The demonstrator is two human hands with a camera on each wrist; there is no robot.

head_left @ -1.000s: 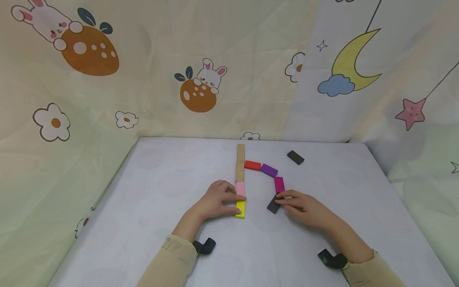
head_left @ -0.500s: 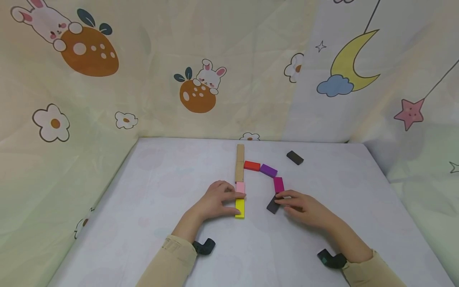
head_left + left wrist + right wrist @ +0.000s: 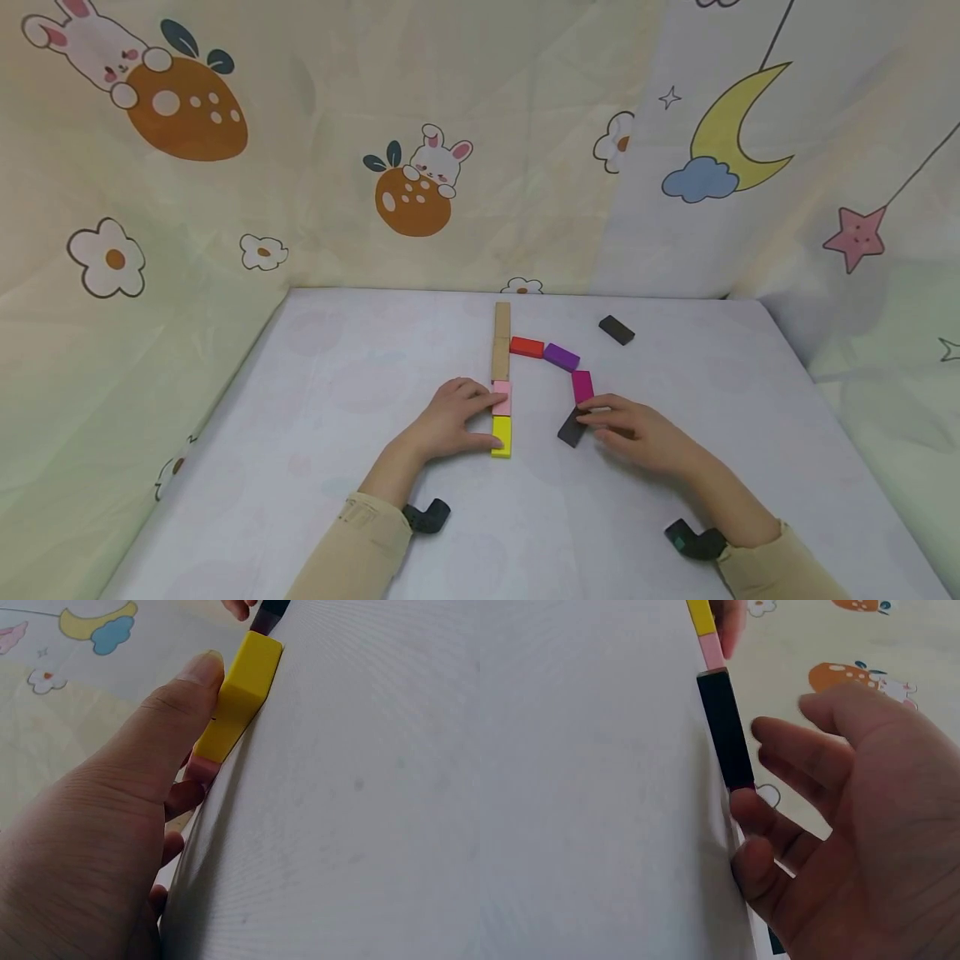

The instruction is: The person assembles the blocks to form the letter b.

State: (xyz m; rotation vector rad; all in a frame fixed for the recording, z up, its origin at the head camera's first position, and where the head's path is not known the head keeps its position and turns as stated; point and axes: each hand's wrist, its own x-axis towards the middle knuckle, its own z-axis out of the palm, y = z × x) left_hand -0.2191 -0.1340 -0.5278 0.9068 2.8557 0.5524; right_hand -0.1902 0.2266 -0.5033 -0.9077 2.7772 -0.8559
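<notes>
My left hand (image 3: 442, 423) rests at the lower end of a straight column of blocks. Its thumb lies on the yellow block (image 3: 505, 427), and the index fingertip touches the pink block (image 3: 504, 408). In the left wrist view the thumb presses along the yellow block (image 3: 247, 682). My right hand (image 3: 641, 433) is beside a black block (image 3: 571, 431), fingertips at its upper end where it meets the magenta block (image 3: 582, 385). The right wrist view shows the thumb held away from the black block (image 3: 726, 727) and the fingers loosely bent.
Two natural wood blocks (image 3: 501, 357) continue the column upward. From them a red block (image 3: 527, 347) and a purple block (image 3: 562, 357) curve right toward the magenta one. Another black block (image 3: 617, 330) lies apart at the back right of the white table (image 3: 360, 358).
The left index finger has shifted slightly up, from the pink block's lower end to its middle. The right fingers have lifted a touch; the blocks look unmoved.
</notes>
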